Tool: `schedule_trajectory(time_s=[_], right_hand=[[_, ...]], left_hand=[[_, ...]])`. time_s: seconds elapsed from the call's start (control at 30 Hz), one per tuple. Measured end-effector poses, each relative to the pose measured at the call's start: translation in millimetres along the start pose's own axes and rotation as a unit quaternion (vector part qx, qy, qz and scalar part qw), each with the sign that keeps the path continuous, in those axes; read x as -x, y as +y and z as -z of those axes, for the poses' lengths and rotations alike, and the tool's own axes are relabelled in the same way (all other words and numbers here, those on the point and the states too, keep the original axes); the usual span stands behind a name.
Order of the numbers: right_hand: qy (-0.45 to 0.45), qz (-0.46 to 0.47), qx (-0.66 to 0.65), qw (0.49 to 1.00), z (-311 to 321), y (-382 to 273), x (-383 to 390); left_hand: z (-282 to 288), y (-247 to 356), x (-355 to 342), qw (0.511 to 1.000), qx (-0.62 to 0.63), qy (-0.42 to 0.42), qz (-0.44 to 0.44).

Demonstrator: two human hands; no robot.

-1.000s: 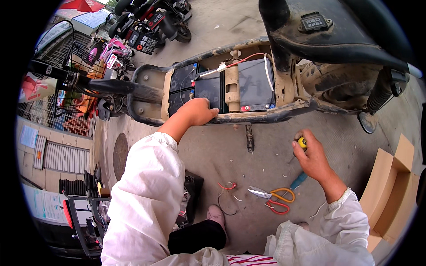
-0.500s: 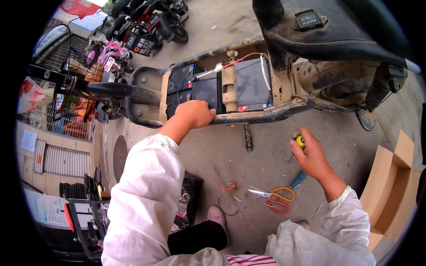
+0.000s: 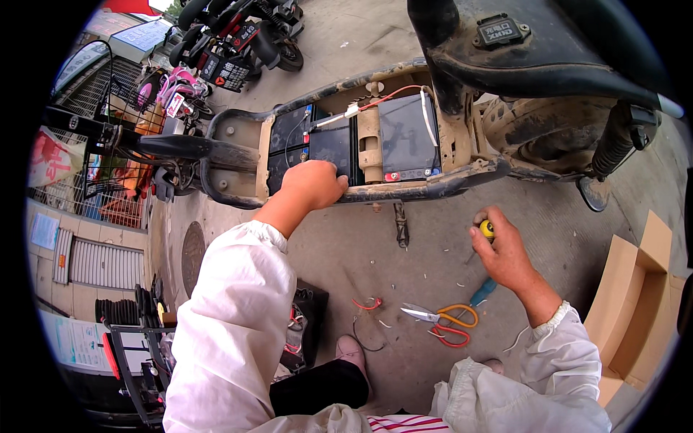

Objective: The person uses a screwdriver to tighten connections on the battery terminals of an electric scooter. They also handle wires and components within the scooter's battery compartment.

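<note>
My left hand (image 3: 314, 183) is closed at the near rim of an electric scooter's open battery bay (image 3: 433, 178), over the near-left black batteries. Its fingertips are hidden, and so is anything in them. To the right, over the ground, my right hand (image 3: 503, 249) grips a screwdriver by its yellow handle (image 3: 486, 229); a thin shaft shows below the fingers. Another black battery (image 3: 404, 137) fills the bay's right part, with a red-capped terminal at its near edge. Across the batteries run a red wire (image 3: 390, 96) and a white connector (image 3: 351, 110).
On the ground lie scissors (image 3: 447, 315) with orange and red handles, a teal-handled tool (image 3: 484, 291) and wire scraps (image 3: 368, 304). An open cardboard box (image 3: 626, 303) stands at right. Beside my left forearm is a black case (image 3: 310, 317). Other scooters (image 3: 238, 50) are parked at far left.
The whole view has shifted slightly. Both hands keep nearly the same place and grip; the batteries and the tools on the ground stay put.
</note>
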State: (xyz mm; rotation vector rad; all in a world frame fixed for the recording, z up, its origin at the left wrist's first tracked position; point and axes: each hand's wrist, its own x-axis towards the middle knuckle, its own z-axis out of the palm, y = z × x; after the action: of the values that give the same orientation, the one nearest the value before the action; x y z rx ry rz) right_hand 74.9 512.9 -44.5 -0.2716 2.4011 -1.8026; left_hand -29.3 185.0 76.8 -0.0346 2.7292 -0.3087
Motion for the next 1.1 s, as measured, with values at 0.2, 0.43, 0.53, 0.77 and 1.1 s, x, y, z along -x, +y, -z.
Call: schedule_trajectory(time_s=[0.2, 0.43, 0.53, 0.77, 1.1], right_hand=[[0.0, 0.004, 0.001, 1.0, -1, -3, 0], [0.004, 0.002, 0.003, 1.0, 1, -2, -1], [0.001, 0.001, -0.001, 1.0, 1, -3, 0], [0.009, 0.012, 0.001, 1.0, 3, 2, 0], [0.012, 0.0, -0.02, 1.0, 6, 7, 0]], left_hand=[[-6, -18, -6, 0.997, 0.064, 0.001, -0.046], [-14, 7, 3, 0.996, 0.001, 0.081, -0.021], [-16, -5, 0, 0.996, 0.014, 0.076, -0.042], [-12, 12, -3, 0.998, -0.047, -0.016, 0.028], [16, 28, 8, 0.989, -0.046, 0.143, -0.014]])
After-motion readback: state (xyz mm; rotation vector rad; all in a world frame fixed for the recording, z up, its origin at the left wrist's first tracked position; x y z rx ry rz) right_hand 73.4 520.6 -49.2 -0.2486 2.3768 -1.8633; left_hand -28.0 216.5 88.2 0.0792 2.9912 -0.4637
